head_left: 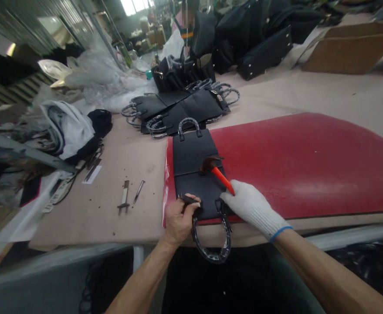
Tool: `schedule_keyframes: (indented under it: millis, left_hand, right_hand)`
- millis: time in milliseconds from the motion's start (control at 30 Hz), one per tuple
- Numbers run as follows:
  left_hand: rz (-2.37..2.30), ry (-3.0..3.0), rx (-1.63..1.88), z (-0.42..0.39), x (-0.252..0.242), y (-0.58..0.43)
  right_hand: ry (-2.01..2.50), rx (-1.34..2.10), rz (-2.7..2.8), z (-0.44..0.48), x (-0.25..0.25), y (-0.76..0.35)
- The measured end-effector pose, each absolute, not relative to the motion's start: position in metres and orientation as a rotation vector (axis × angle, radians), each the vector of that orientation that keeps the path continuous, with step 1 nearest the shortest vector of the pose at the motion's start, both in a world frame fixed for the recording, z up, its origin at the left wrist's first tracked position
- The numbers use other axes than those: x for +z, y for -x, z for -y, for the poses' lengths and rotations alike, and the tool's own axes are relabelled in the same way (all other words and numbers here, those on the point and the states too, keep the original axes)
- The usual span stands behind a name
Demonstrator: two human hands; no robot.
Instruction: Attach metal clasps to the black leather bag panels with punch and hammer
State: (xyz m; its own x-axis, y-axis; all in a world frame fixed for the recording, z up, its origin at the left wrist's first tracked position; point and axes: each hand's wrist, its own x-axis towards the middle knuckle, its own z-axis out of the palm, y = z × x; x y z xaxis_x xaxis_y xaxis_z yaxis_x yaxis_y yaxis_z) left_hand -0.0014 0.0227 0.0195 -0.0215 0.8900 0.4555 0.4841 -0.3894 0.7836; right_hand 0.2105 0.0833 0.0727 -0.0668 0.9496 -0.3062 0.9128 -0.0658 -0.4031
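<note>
My right hand (253, 203), in a white knit glove with a blue cuff edge, grips a claw hammer (223, 179) by its orange handle. The hammer's head is over the middle of a black bag panel (193, 152), which has a plastic-wrapped handle at each end. Bare, my left hand (178, 220) pinches a short dark piece (188, 199) at the panel's near left corner; its exact kind is unclear. The near bag handle (215, 257) hangs past the table's front edge, between my hands. Beneath the panel lies a red board (296, 165).
Left of the board lie a metal tool with prongs (123, 198) and a thin metal rod (139, 192). More black bag panels (184, 109) are piled behind. Black bags (266, 52) and a cardboard box (351, 48) stand farther back. Plastic wrap (96, 78) heaps at the left.
</note>
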Motion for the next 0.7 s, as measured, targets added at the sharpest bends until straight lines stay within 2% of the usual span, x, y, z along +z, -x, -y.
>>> schedule_keyframes:
  millis: [233, 433, 700]
  left_hand:
    - [-1.179, -2.256, 1.442, -0.015, 0.021, 0.007]
    - [-1.444, -1.485, 1.510, -0.020, 0.022, 0.005]
    - [-1.351, -1.691, 1.352, -0.028, 0.026, -0.001]
  right_hand:
    - [2.164, 0.775, 2.117, -0.082, 0.071, -0.207]
    - [2.199, 0.784, 2.125, -0.083, 0.074, -0.205]
    - [2.211, 0.763, 2.140, -0.082, 0.075, -0.205]
